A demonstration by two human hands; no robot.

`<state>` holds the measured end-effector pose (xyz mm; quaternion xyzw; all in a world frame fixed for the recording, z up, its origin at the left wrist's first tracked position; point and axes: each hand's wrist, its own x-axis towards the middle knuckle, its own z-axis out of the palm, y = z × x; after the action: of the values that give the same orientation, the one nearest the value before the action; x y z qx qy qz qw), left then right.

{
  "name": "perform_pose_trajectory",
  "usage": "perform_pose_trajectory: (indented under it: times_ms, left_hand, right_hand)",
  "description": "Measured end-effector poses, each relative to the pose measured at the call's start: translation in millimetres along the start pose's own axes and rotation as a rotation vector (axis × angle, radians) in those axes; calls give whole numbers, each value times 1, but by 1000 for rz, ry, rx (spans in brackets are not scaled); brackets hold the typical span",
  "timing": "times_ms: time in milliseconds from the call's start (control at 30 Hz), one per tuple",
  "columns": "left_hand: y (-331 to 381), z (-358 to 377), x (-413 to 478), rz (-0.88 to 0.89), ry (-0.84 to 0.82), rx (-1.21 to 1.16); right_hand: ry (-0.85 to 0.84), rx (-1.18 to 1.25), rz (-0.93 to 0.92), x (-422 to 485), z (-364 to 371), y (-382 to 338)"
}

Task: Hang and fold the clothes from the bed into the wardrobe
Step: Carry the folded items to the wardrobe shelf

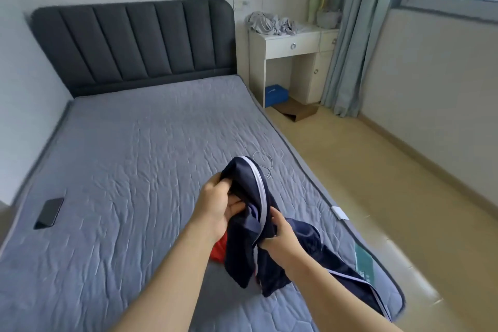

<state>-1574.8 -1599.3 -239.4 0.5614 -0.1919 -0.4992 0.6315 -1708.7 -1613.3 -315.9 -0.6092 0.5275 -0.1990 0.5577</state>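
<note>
A dark navy garment with a pale lilac stripe point(248, 229) is lifted above the near right part of the grey quilted bed point(129, 159). My left hand point(218, 205) grips its upper bunched edge. My right hand point(280, 234) pinches the striped seam lower down, and the rest of the fabric trails onto the mattress towards the right corner. A red piece of clothing point(219, 249) peeks out on the bed beneath the navy one. A thin wire hanger point(265, 163) lies on the mattress just beyond the garment. No wardrobe is in view.
A black phone point(49, 213) lies near the bed's left edge. A white desk point(291, 43) with crumpled grey clothes point(272, 23) stands right of the headboard. A blue box point(276, 94) and a cardboard piece point(296, 110) sit under it. Bare floor runs along the right.
</note>
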Motion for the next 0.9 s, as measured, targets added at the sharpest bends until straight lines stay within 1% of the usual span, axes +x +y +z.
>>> perform_pose_trajectory:
  times_ms: [100, 200, 267, 300, 333, 400, 433, 467, 500, 600, 633, 667, 700, 733, 800, 833, 900]
  left_hand:
    - [29, 16, -10, 74, -110, -159]
    - [42, 26, -15, 109, -134, -234]
    - [47, 24, -16, 139, -90, -275]
    - [47, 21, -15, 154, -32, -256]
    - [44, 16, -11, 167, 67, -181]
    - [31, 2, -1, 143, 304, 68]
    - [22, -5, 2, 100, 365, 204]
    - [12, -9, 1, 45, 354, 330]
    - [2, -10, -2, -13, 264, 426]
    - [-21, -1, -16, -166, -206, 511]
    - [-27, 4, -18, -174, -330, 540]
    - [-34, 7, -17, -154, -407, 594]
    - [-41, 9, -16, -112, -406, 650]
    - [-43, 11, -15, -65, -311, 694]
    - [-44, 14, -8, -8, -33, 726]
    - [-40, 16, -4, 10, 69, 672]
    - [-28, 23, 2, -50, 185, 382]
  right_hand:
    - [34, -123, 48, 1, -6, -6]
    - [25, -159, 49, 3, -15, -11]
    - [48, -11, 44, 6, -20, -16]
    - [80, 88, 46, 8, -24, -18]
    - [113, 192, 45, 9, -29, -24]
    - [162, 346, 55, 13, -43, -33]
    - [166, 415, 65, 15, -49, -38]
    - [157, 492, 78, 17, -53, -44]
    - [141, 596, 82, 18, -56, -52]
    - [77, 897, 100, 21, -58, -77]
    - [50, 964, 101, 21, -58, -85]
    - [16, 1010, 102, 21, -57, -90]
    - [-18, 1044, 95, 20, -56, -95]
    - [-36, 1055, 78, 19, -56, -97]
    - [-32, 1036, 12, 17, -57, -99]
    - [-15, 963, -23, 16, -58, -97]
    - [-23, 679, -79, 13, -59, -88]
